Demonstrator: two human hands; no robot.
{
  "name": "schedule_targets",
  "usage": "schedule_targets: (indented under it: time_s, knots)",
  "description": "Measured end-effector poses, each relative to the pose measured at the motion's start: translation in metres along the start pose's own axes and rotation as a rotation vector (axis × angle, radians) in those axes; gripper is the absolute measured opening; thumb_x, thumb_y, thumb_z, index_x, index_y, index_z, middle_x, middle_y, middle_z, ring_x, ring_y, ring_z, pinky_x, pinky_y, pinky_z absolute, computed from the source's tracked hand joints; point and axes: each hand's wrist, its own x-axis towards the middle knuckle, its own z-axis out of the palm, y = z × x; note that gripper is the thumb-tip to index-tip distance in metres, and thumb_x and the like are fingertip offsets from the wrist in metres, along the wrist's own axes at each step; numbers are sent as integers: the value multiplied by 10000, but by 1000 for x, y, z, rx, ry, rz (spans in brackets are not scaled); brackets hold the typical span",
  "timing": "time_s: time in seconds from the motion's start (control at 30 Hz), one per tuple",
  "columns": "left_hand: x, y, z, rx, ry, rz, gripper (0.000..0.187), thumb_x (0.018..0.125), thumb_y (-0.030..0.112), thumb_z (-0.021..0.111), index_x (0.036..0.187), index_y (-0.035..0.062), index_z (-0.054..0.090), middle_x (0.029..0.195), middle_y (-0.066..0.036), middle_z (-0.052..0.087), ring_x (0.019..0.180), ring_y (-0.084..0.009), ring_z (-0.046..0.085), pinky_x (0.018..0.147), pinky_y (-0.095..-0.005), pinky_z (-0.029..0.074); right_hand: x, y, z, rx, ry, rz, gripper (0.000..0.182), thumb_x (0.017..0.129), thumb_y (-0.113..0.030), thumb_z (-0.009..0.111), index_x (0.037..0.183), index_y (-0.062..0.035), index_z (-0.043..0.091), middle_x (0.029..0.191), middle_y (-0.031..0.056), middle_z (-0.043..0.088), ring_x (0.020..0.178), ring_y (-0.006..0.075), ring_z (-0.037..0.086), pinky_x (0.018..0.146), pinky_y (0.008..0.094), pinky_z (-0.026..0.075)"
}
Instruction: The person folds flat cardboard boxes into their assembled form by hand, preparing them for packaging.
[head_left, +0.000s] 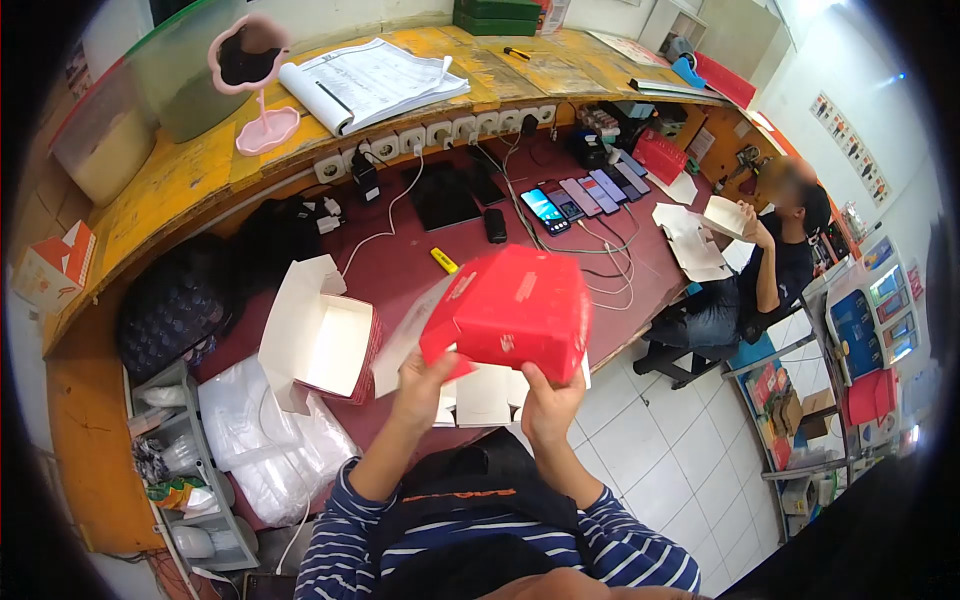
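Note:
Both my hands hold a red cardboard box (512, 310) up in front of me, above the near edge of the dark red desk (400, 265). My left hand (425, 388) grips its lower left corner, where a white flap hangs out. My right hand (551, 400) grips its bottom edge on the right. An open red box with a white inside (322, 338) lies on the desk just left of my left hand. Flat white box blanks (480, 397) lie under the held box.
A row of phones (585, 195) with charging cables lies mid-desk, beside a black tablet (440, 195) and a yellow marker (444, 260). Power sockets (440, 132) line the yellow counter, which carries a pink mirror (255, 75) and papers (370, 80). A seated person (770, 265) folds white boxes at right. Plastic bags (265, 430) lie left.

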Motion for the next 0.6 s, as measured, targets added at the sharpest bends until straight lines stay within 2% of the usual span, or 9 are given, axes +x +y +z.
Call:
schedule_targets:
  time_s: [0.03,0.1,0.17,0.2,0.3,0.37,0.47,0.57,0.6]
  knots:
    - [-4,-12,-1,484,123,157,273,833,162,540,1078,44,514,1090,-39,532,1055,-149,461,937,-308,324,-5,2,4,45,38,-100,412,652,68,659,1022,-5,491,885,55,570,796,137,555,671,235,458]
    - [-6,-24,2,360,101,216,287,830,211,550,1069,56,517,1057,-17,553,1034,-140,476,924,-303,331,-22,24,-1,94,-52,-48,552,618,48,697,1099,-4,433,1018,66,526,948,164,510,802,286,429]
    - [-7,-26,2,19,113,41,304,827,252,551,1064,64,522,1068,-12,547,1025,-130,476,894,-305,348,-30,44,-8,-91,-107,-101,593,636,24,693,1144,-2,388,1072,71,494,988,161,483,828,288,407]
    - [-6,-26,-4,-5,146,-86,397,837,357,506,1109,68,485,1085,-22,538,1025,-129,474,873,-305,355,-26,54,-23,-268,-152,-79,476,660,-16,687,1083,9,469,1024,67,535,959,145,503,823,288,404]
    - [-7,1,20,-131,148,-248,485,847,443,437,1172,82,426,1107,-35,525,1044,-132,464,853,-305,366,-16,55,-35,-349,-380,-166,394,650,28,676,1018,-4,540,965,74,579,933,142,528,783,274,424]
    - [-6,6,13,-106,158,-244,531,854,456,413,1214,70,371,1133,-53,510,1046,-142,475,859,-303,382,-16,53,-30,-509,-363,-212,313,647,8,679,946,-13,587,922,72,606,920,171,548,810,311,413]
    - [-1,9,-4,-79,189,-271,499,861,402,436,1200,39,384,1130,-79,511,1020,-153,503,856,-303,405,-15,67,-43,-1133,-608,-825,498,650,-186,706,1101,-79,525,1134,110,512,1041,259,499,887,408,366]
    - [-5,28,-36,-23,184,-307,480,838,329,508,1175,4,402,1101,-100,523,979,-160,531,844,-297,425,5,78,-96,-1433,-700,-578,538,745,-249,613,1215,-88,407,1204,97,454,1066,242,474,854,389,401]
    - [-7,38,-50,182,111,-287,505,808,318,553,1169,-4,408,1091,-102,527,976,-163,533,835,-294,431,20,70,-113,-990,-734,-448,540,769,-246,587,1234,-72,372,1205,102,450,1068,238,471,857,380,405]
